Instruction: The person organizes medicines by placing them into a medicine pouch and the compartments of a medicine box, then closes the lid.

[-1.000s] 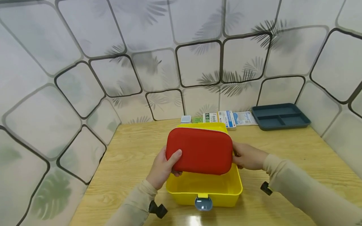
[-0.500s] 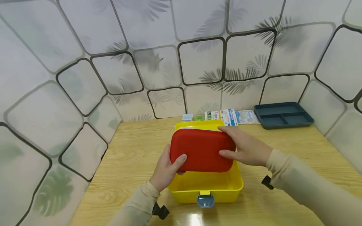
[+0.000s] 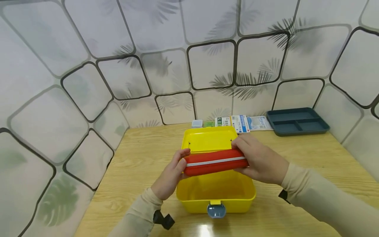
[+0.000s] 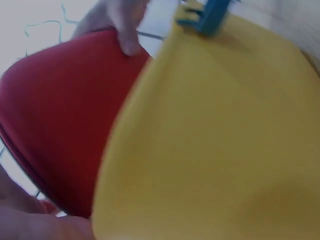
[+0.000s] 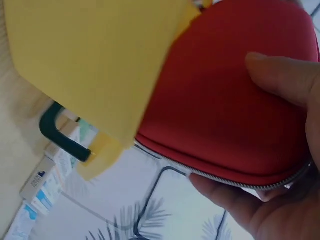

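A red zippered case hangs above an open yellow box, its white zipper edge facing the head camera. My left hand grips the case's left end, thumb in front. The right hand holds the opposite end, and in the right wrist view its thumb lies across the red face with fingers by the zipper. In the left wrist view the box's yellow wall covers part of the red case. A grey-blue latch sits on the box's front.
The box's yellow lid is folded back behind it. Along the wall stand several small packets, among them a blue-and-white pack and a Surgical-style pouch. A dark blue divided tray lies at the back right of the wooden table.
The right hand has shifted from the case's side to grip its right end. The case has tipped from showing its broad red face to showing its zipper edge.
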Demonstrator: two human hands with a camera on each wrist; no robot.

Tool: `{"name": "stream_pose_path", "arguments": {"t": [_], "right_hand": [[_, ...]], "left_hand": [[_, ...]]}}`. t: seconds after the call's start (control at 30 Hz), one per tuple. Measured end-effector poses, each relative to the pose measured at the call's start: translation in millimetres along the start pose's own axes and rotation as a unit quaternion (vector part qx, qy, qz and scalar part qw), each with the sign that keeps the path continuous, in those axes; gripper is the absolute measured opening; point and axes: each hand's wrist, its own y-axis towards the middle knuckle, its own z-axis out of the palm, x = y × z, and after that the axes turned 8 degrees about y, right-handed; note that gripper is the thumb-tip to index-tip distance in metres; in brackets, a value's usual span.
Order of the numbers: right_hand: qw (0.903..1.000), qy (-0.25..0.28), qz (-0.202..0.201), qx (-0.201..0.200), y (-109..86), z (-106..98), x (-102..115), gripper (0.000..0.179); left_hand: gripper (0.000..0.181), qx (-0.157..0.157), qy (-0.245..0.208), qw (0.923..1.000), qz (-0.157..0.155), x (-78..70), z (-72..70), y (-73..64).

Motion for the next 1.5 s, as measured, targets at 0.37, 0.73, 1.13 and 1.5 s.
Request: {"name": "stream_pose_path", "arguments": {"t": [0.37, 0.73, 1.13, 1.5], "right_hand": [[0.9984, -0.028, -0.013, 0.047, -8.7, 21, 3, 0.068], [0.9688, 0.053, 0.062, 0.234, 8.1, 8, 11, 0.090], [0.9303, 0.054, 0.052, 0.359, 52.7, 22, 22, 0.122], [0.9450, 0.032, 0.060, 0.320, 50.6, 38, 11, 0.114]], "left_hand": [[0.042, -0.061, -0.140, 0.9858, -0.070, -13.4, 7.8, 0.1], [0.032, -0.106, -0.129, 0.9839, -0.063, -11.1, 6.9, 4.5], [0.030, -0.084, -0.104, 0.9905, -0.029, -9.1, 4.8, 10.3], [0.048, -0.069, 0.220, 0.9700, 0.077, 9.1, -7.6, 8.5]]}}
